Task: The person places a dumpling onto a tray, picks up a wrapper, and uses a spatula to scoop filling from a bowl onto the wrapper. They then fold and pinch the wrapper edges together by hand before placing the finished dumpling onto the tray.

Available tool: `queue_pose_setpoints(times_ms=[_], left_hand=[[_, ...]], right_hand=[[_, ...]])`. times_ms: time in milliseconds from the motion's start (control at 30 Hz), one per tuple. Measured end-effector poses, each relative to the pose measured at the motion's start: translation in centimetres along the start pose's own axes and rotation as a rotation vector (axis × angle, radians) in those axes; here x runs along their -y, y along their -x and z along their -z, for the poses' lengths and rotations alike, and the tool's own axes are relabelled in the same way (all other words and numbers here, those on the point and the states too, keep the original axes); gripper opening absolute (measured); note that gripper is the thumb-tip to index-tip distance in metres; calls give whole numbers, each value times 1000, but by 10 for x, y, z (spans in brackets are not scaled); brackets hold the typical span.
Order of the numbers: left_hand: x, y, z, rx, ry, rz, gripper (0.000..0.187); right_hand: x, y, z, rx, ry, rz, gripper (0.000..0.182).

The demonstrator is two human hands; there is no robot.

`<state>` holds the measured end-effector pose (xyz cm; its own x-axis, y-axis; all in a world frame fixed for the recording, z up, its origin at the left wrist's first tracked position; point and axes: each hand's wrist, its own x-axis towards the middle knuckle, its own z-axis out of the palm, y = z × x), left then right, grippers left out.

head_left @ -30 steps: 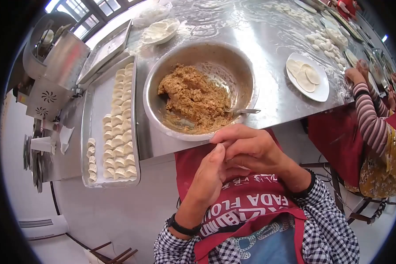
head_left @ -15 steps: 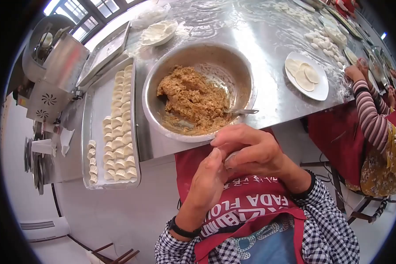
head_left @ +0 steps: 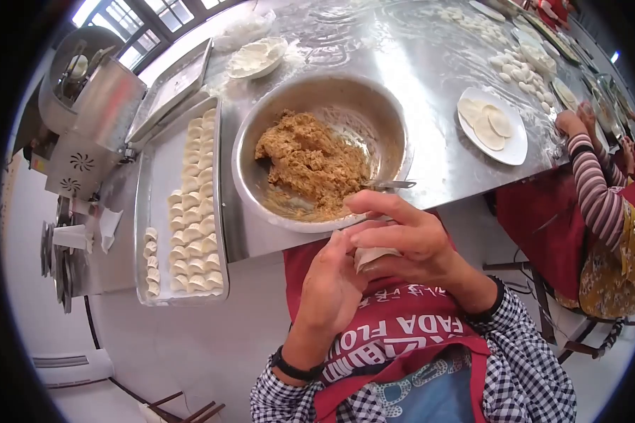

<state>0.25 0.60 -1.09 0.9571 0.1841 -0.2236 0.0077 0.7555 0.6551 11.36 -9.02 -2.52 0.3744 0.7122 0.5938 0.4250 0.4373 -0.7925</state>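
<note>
In front of my apron, my left hand (head_left: 331, 282) and my right hand (head_left: 410, 243) are closed together around a dumpling (head_left: 375, 256). A pale part of its dough shows between the fingers; the rest is hidden. Just beyond my hands stands a steel bowl (head_left: 245, 183) of brown minced filling (head_left: 310, 158). A metal utensil handle (head_left: 395, 185) pokes out over the bowl's near right rim. To the left, a metal tray (head_left: 155, 151) carries rows of finished dumplings (head_left: 194, 233).
A white plate (head_left: 517, 146) with several round wrappers (head_left: 492, 125) lies to the right. Farther back are a bowl of flour (head_left: 255, 58) and dough pieces (head_left: 525, 74). A co-worker's striped sleeve (head_left: 596, 176) reaches in from the right. A metal machine (head_left: 102, 106) stands at far left.
My right fingers have lifted and spread a little, so more of the pale dough shows between my hands. The view has shifted slightly.
</note>
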Motion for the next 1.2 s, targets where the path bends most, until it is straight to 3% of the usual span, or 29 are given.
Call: queue_pose_setpoints(times_ms=[100,167,400,500,567,700,867,1067,1200], left_hand=[[1,-1,-1,-45,1,-24,50],[3,-3,0,-53,13,-41,50],[-3,-2,-4,-80,47,-62,46],[0,-3,-2,-52,104,-87,45],[1,-4,-4,-47,141,-104,45],[1,-9,-8,-127,23,-171,43],[2,-7,-2,-105,43,-145,42],[5,-10,-9,-94,144,-211,41],[3,-11,-4,-132,106,-195,41]], right_hand=[[1,-2,5,-5,-86,-31,20],[-9,-8,13,125,197,251,23],[1,-11,-4,-74,191,108,19],[-2,-11,-5,-123,52,90,19],[-9,-15,1,-45,378,364,21],[-13,-19,-3,-86,495,330,22],[-9,-17,-10,-167,352,208,19],[-15,-19,-3,-52,495,339,21],[-14,-23,-8,-60,499,310,21]])
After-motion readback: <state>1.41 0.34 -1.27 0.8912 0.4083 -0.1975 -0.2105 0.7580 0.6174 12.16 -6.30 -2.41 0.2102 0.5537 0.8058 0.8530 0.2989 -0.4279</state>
